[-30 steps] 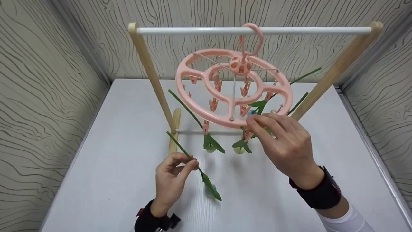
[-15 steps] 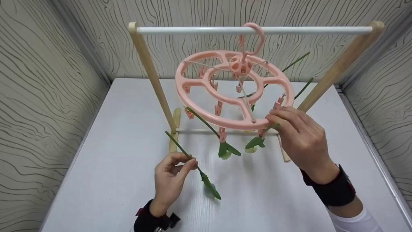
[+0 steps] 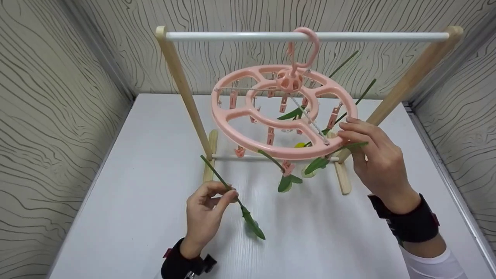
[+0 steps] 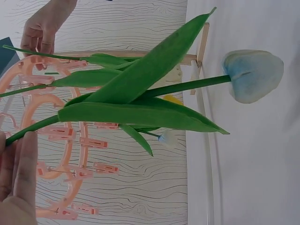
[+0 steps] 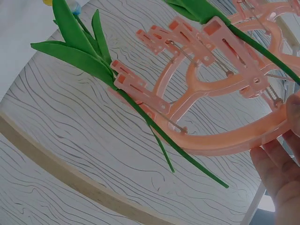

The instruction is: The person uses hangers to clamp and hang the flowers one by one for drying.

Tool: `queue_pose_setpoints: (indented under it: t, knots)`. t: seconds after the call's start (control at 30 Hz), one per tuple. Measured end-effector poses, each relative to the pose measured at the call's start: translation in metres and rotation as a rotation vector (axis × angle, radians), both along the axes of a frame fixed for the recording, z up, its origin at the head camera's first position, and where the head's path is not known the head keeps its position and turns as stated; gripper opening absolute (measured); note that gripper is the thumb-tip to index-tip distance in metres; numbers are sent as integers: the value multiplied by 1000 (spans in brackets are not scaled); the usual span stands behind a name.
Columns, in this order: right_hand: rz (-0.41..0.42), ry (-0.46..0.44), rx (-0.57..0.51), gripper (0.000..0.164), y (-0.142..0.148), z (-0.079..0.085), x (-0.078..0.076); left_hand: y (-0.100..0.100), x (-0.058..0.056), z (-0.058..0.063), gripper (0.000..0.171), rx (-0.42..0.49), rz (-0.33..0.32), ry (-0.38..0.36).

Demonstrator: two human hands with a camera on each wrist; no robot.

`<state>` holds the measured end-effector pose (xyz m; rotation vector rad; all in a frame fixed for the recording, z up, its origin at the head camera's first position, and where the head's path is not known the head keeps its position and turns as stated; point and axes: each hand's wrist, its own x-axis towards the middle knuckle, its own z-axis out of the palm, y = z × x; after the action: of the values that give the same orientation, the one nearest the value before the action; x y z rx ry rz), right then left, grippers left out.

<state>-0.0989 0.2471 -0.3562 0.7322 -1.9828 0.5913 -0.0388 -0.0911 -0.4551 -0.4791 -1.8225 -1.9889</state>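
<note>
In my left hand point(image 3: 209, 213) I pinch the green stem of an artificial tulip between thumb and fingers. This pale blue tulip point(image 4: 255, 75) points its bloom down toward the table, its long leaves spread in the left wrist view. My right hand point(image 3: 383, 162) grips the near right rim of a round pink clip hanger point(image 3: 302, 154), thumb on one side and fingers on the other in the right wrist view. Several tulips hang bloom-down from its clips, among them one at the front point(image 3: 285, 184) and another point(image 3: 316, 166) beside my right hand.
The hanger's hook point(image 3: 316, 42) loops over a white rod point(image 3: 232, 36) between wooden posts point(image 3: 182, 85). Bare pink clips point(image 3: 270, 135) dangle under the rings. The frame stands on a white table point(image 3: 135, 186), with wood-patterned panels point(image 3: 116, 23) on its sides and back.
The hanger has turned, its front tulips swinging to the right. My right hand has moved right along with the rim. My left hand keeps its place, holding the tulip.
</note>
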Motion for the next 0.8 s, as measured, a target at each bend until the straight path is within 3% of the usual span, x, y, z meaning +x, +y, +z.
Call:
queue_pose_setpoints:
  t: [0.07,0.23,0.4,0.8]
  knots:
    - [9,-5,0,31,3,0,-2,0,0,0,14,1,0,0]
    - [44,-20,-16,11,9,0,-9,1,0,1,14,-6,5,1]
    - [88,-21,-58,36,11,1,-17,2,1,1,14,-9,4,1]
    - [160,-77,-124,38,18,-3,-43,2,2,1,14,-19,9,-1]
